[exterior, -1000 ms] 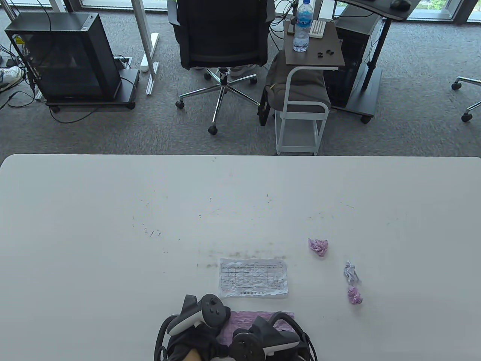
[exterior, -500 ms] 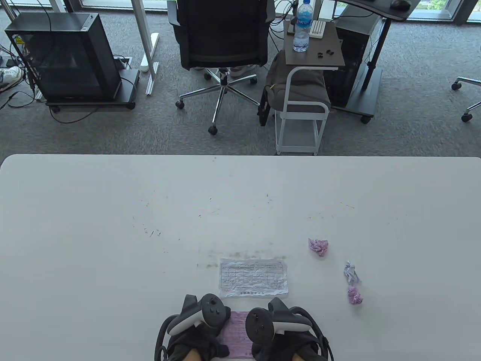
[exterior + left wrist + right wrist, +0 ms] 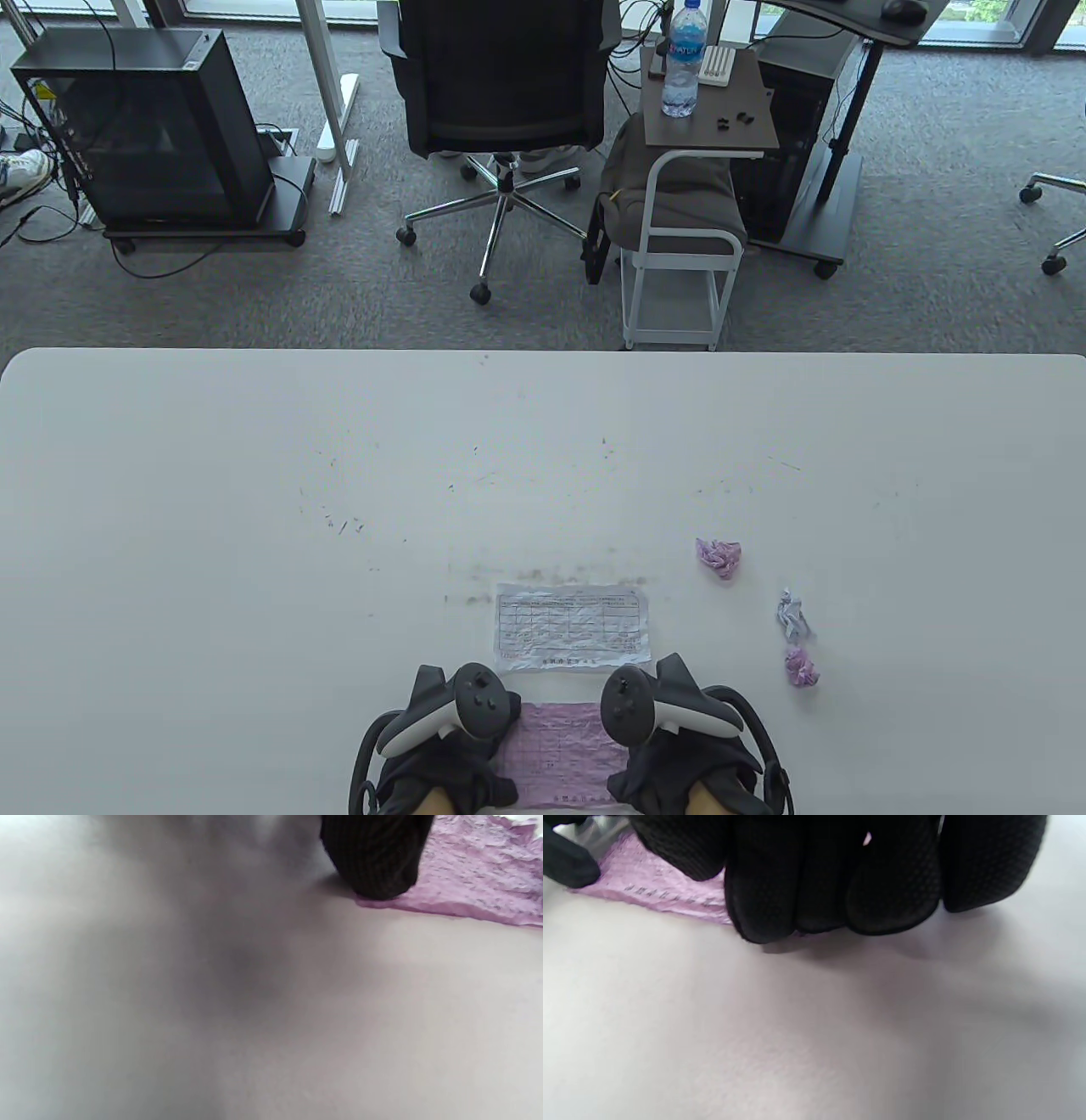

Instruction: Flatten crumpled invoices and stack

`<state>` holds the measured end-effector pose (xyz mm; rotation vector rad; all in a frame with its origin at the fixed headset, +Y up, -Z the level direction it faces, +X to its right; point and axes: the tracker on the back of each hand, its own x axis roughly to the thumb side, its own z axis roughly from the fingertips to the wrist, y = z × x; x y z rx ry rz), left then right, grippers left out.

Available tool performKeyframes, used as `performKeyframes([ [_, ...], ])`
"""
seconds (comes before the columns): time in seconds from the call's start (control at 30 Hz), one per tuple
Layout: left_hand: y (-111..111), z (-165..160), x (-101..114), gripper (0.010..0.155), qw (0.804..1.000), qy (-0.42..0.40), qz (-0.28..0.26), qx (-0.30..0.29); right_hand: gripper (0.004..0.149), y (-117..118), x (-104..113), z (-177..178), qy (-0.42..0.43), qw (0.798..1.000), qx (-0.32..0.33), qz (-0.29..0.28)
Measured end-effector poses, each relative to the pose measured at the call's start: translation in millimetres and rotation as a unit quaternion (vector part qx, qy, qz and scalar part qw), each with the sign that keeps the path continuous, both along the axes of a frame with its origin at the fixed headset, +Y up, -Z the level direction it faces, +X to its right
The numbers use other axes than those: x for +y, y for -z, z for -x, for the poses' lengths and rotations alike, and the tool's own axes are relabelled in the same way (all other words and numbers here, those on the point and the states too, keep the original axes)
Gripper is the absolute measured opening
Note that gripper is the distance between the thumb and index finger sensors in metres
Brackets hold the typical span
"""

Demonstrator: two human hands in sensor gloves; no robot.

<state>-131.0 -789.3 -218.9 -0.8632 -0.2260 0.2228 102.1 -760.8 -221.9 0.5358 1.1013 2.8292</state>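
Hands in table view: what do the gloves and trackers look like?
Both the left hand and right hand wear black textured knit gloves. Each carries a black-and-white controller-shaped tracker with a ring and small buttons. Black cables loop beside each wrist. Bare skin shows at both wrists.

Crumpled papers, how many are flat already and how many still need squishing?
One white invoice lies flat. Both hands, left hand and right hand, press the pink invoice flat now. Three balls wait: pink ball, white ball, second pink ball. Nothing is stacked.

No text was legible. White invoice [image 3: 572, 628] showed a printed grid; pink invoice [image 3: 560, 754] and bottle label [image 3: 684, 53] carried print too small to read.
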Motion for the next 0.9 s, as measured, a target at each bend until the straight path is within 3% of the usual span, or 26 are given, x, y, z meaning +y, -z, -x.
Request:
performKeyframes([
  [0.13, 0.3, -0.1, 0.1, 0.086, 1.000, 0.001, 0.001, 0.000, 0.039, 0.5, 19.1, -9.2, 0.045, 0.989, -0.032, -0.140],
  [0.27, 0.5, -0.2, 0.2, 0.086, 1.000, 0.002, 0.002, -0.001, 0.046, -7.1, 24.2, 9.7, 0.102, 0.971, 0.039, -0.215],
  [0.4, 0.6, 0.2, 0.1, 0.085, 1.000, 0.001, 0.001, -0.001, 0.051, -18.8, 12.6, 45.9, 0.140, 0.961, 0.137, -0.195],
  [0.5, 0.8, 0.5, 0.1, 0.085, 1.000, 0.002, 0.002, -0.002, 0.055, -22.3, -0.7, 62.3, 0.092, 0.970, 0.176, -0.144],
  [0.57, 0.8, 0.4, 0.0, 0.085, 1.000, 0.002, 0.002, -0.002, 0.059, -22.1, -12.5, 63.4, 0.054, 0.985, 0.152, -0.069],
  [0.9, 0.4, -0.4, 0.7, 0.085, 1.000, 0.005, 0.002, 0.000, 0.053, -9.0, -1.5, 36.5, -0.017, 0.995, 0.001, -0.096],
])
